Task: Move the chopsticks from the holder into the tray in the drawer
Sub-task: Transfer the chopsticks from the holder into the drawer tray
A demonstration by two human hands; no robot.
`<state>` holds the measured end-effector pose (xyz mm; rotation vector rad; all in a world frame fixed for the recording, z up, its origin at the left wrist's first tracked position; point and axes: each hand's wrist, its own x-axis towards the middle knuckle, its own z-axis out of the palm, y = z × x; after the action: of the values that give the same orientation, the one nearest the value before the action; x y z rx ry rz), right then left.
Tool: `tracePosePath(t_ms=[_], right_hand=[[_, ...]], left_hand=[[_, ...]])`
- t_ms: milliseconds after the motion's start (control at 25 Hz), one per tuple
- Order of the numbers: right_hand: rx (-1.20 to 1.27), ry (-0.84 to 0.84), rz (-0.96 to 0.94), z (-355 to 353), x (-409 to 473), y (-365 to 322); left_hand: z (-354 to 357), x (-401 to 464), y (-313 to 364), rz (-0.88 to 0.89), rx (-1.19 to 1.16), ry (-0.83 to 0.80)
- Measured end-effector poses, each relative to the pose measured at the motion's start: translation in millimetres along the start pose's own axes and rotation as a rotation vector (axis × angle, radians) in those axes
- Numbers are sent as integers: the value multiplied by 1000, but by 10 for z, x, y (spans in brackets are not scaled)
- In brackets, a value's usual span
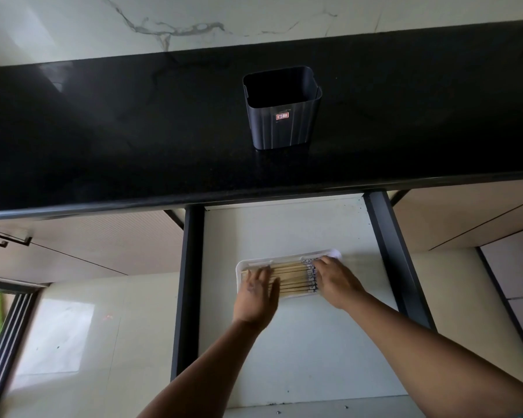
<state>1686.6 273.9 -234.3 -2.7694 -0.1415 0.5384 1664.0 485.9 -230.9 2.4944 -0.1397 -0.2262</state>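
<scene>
Several wooden chopsticks [289, 280] with patterned ends lie side by side in a white tray [334, 252] on the floor of the open drawer [284, 230]. My left hand [255, 297] rests flat on their left ends with straight fingers. My right hand [337, 283] lies over their patterned right ends, fingers extended and touching them. The dark grey holder [283, 116] stands upright on the black countertop [103, 125], and nothing shows inside it.
The drawer has dark side rails [189, 282] on the left and right. Beige cabinet fronts [88, 251] flank it under the counter's front edge. A marble wall rises behind the counter. A pale tiled floor [73, 342] and a door frame lie at the lower left.
</scene>
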Motion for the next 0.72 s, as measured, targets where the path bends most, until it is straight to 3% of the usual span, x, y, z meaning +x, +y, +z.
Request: tracePosePath(t_ms=[120, 160, 280, 360, 560, 720], right_hand=[[-111, -157, -55, 90, -47, -92], [-124, -147, -52, 114, -66, -103], [-136, -37, -62, 112, -121, -73], [-79, 35, -57, 54, -96, -43], [-198, -179, -66, 33, 5, -80], [-149, -24, -79, 69, -65, -49]], left_hand=[[167, 45, 1, -146, 225, -412], [188, 57, 0, -131, 280, -424], [134, 55, 11, -46, 334, -247], [100, 88, -47, -41, 330, -250], [74, 162, -160, -42, 412, -389], [52, 95, -143, 91, 422, -253]])
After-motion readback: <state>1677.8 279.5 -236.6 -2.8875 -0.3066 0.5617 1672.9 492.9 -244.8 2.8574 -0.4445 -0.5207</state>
